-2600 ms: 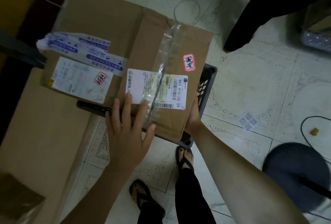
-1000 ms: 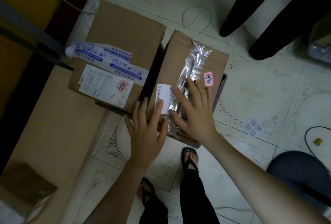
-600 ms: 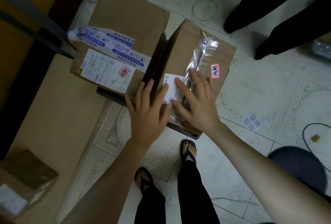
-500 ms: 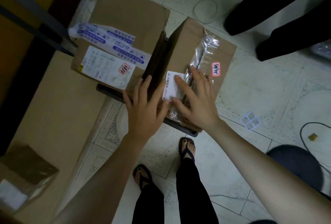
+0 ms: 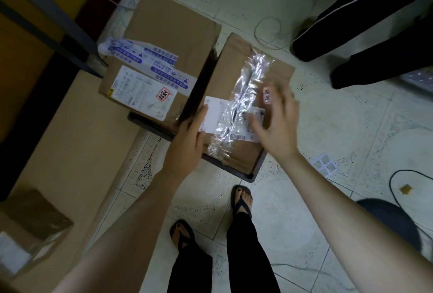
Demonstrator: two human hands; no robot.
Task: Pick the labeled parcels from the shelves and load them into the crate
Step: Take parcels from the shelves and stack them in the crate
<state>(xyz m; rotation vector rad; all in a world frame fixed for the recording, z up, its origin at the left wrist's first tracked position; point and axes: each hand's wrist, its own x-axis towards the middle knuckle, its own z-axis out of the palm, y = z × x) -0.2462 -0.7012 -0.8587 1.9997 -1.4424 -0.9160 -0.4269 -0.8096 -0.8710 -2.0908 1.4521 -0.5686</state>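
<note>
looking straight down at a pale tiled floor (image 5: 332, 142). a dark plastic crate (image 5: 255, 170) is sitting on it, and two brown cardboard parcels are lying side by side in the crate, sticking out past its rim, with a narrow dark gap between them.

the left parcel (image 5: 171, 27) is carrying a white shipping label (image 5: 138, 92), a small red-bordered sticker (image 5: 163, 94) and strips of blue-printed tape (image 5: 152, 57).

the right parcel (image 5: 230, 67) is wearing a crinkled band of clear tape (image 5: 244, 95) down its middle, a white label (image 5: 214, 114) near its close end and a red-bordered sticker of its own (image 5: 267, 95).

the left hand (image 5: 187, 138) is gripping the right parcel's left edge: the thumb is lying on top, across the white label, and the fingers are dipping into the gap, mostly hidden there. the right hand (image 5: 278, 123) is hovering over the same parcel's right side, fingers spread wide and holding nothing. it is blurred, so whether it is touching the cardboard cannot be told.

the person's own feet, in dark flip-flops (image 5: 241, 199), are standing just behind the crate. to the left a large flat cardboard box (image 5: 70, 142) is lying against the crate, with a smaller box (image 5: 30, 217) on its near corner and a dark metal shelf frame (image 5: 49, 23) beyond. another person's dark trouser legs (image 5: 351, 23) are standing at the top right, and a black cable (image 5: 390, 187) is looping at the right edge.
</note>
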